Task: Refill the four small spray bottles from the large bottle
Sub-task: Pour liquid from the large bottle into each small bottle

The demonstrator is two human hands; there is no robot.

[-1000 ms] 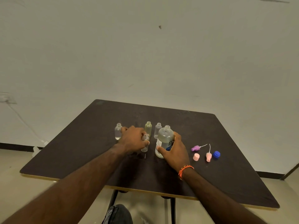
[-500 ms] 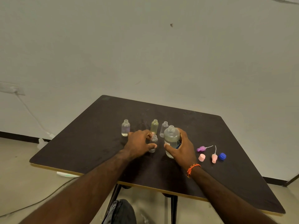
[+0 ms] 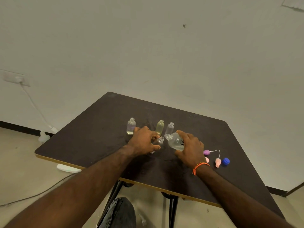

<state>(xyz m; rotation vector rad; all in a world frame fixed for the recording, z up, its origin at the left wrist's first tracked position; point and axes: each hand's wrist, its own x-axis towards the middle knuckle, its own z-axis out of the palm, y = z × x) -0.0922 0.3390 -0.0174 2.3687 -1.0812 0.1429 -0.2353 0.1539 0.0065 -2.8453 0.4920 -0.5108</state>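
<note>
Large bottle (image 3: 176, 141) is clamped in the grip of the right hand (image 3: 190, 148), whose fingers curl over its body from above; it is tilted, with its open neck pointing to about 10 o'clock, toward the small spray bottle (image 3: 158, 142) that the left hand (image 3: 144, 141) pinches between thumb and fingers. The two necks are very near but, as far as I can see, not yet touching. Liquid lies in the lower belly of the large bottle.

To do this pour well, I think the left hand should hold the small bottle upright and firm on the counter (image 3: 92, 137), while the right hand brings the big neck directly above the little mouth and raises its base slowly. The little mouth is narrow, so a thin, steady stream is safer than a quick tip.

Around them, at 12 o'clock, stand a yellowish bottle (image 3: 159, 127) and a clear bottle (image 3: 169, 129); at 11 o'clock stands one more clear bottle (image 3: 131, 128). All three are open at the top. At 3 o'clock lie the spray heads, a purple one (image 3: 206, 152) and a pink one (image 3: 218, 162), a pink cap (image 3: 207, 160) and a blue cap (image 3: 225, 161), well apart from the pouring place. The elbow must not sweep them.
</note>
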